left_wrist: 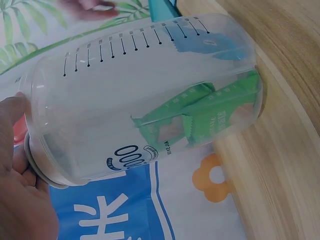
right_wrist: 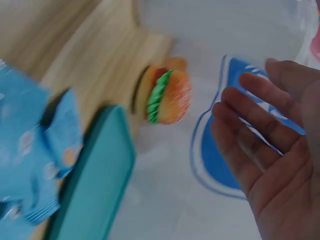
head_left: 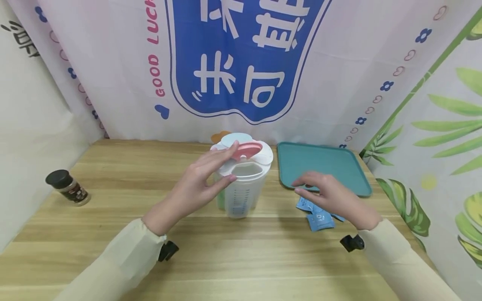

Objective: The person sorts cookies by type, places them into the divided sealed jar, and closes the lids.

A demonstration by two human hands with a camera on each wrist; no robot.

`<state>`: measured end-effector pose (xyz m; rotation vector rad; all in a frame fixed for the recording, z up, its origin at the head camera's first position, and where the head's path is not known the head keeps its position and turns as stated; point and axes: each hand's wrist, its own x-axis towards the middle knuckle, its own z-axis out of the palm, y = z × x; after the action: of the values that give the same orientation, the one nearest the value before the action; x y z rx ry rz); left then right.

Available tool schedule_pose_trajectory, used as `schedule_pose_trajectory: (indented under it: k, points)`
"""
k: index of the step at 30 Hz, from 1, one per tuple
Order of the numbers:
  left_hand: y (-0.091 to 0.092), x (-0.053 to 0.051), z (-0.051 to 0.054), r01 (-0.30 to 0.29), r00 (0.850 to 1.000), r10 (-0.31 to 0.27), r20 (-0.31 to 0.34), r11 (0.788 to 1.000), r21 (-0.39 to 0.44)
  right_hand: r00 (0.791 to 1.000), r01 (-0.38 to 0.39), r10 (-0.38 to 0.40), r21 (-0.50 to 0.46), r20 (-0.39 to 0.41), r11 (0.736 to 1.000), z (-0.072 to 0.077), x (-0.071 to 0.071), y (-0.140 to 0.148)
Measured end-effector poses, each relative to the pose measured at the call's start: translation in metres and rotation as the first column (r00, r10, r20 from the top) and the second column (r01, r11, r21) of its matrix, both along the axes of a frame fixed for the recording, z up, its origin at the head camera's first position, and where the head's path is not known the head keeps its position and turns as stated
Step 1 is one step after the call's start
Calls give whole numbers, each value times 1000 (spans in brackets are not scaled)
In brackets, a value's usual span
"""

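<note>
A clear measuring jug (head_left: pixel 241 196) stands upright on the table, its white lid (head_left: pixel 265 156) on and the pink flap (head_left: pixel 248 149) raised beside an opening. My left hand (head_left: pixel 199 177) rests on the lid's left side, index finger extended by the flap and thumb at the front rim. Through the jug wall (left_wrist: pixel 100 110) in the left wrist view, green packets (left_wrist: pixel 220 110) show near the bottom; whether the blue shape beside them is inside, I cannot tell. My right hand (head_left: pixel 331 194) hovers over blue packets (head_left: pixel 320 220), fingers loosely bent and holding nothing.
A teal tray (head_left: pixel 324 165) lies at the back right, beside the blue packets. On the left stands a black-capped jar (head_left: pixel 69 187). The right wrist view shows a toy burger (right_wrist: pixel 170 96) near the jug. A printed cloth (head_left: pixel 339 83) hangs behind the table.
</note>
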<state>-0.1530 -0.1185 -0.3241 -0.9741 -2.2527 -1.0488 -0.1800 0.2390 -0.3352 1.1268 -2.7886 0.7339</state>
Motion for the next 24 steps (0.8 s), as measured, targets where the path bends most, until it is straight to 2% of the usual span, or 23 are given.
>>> schedule_pose_trajectory:
  k: [4, 9, 16, 24]
  points:
    - [-1, 1, -1, -6, 1000, 6, 11, 1000, 3, 991, 100, -110, 118, 81, 988, -16, -1, 15]
    - [-1, -1, -2, 1, 1000, -1, -3, 1000, 10, 966, 220, -240, 172, 101, 960, -33, -5, 26]
    - [0, -1, -2, 3, 1000, -3, -5, 1000, 14, 955, 255, -280, 213, 96, 943, -53, -15, 31]
    - [0, -1, -2, -2, 1000, 2, 11, 1000, 10, 941, 270, -307, 238, 138, 933, -67, -16, 31]
